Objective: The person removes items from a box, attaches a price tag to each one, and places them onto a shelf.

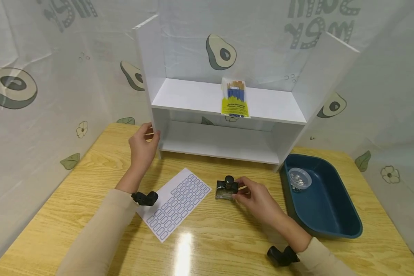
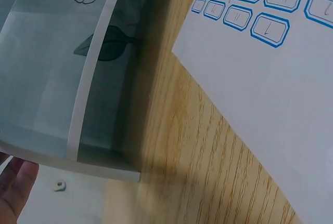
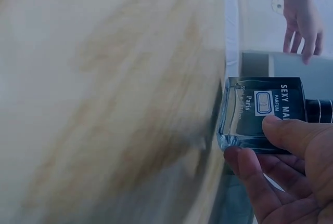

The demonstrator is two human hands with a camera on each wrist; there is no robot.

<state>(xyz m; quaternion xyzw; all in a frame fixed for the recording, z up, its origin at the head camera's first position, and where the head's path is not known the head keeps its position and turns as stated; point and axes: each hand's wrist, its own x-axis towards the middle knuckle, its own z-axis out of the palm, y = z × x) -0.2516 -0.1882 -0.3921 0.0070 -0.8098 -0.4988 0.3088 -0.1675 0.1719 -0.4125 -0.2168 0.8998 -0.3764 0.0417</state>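
Observation:
My left hand (image 1: 143, 143) is at the left side panel of the white shelf (image 1: 214, 140), its fingertips touching the panel from outside. In the left wrist view only part of those fingers (image 2: 20, 185) shows beyond the panel. Thumb and fingers of my right hand (image 1: 258, 197) pinch a square glass perfume bottle (image 1: 226, 188) with a black round cap, in front of the shelf. In the right wrist view, the bottle (image 3: 244, 112) bears a small blue-framed sticker (image 3: 263, 103). Between the hands lies a sheet of blue-framed stickers (image 1: 179, 203), partly bare of labels.
A pack of artist brushes (image 1: 235, 99) lies on the upper shelf board, overhanging its front edge. To the right stands a dark blue bin (image 1: 331, 199), with a clear round tub (image 1: 299, 178) of small things inside. A printed curtain (image 1: 89, 84) surrounds the wooden table (image 1: 207, 245).

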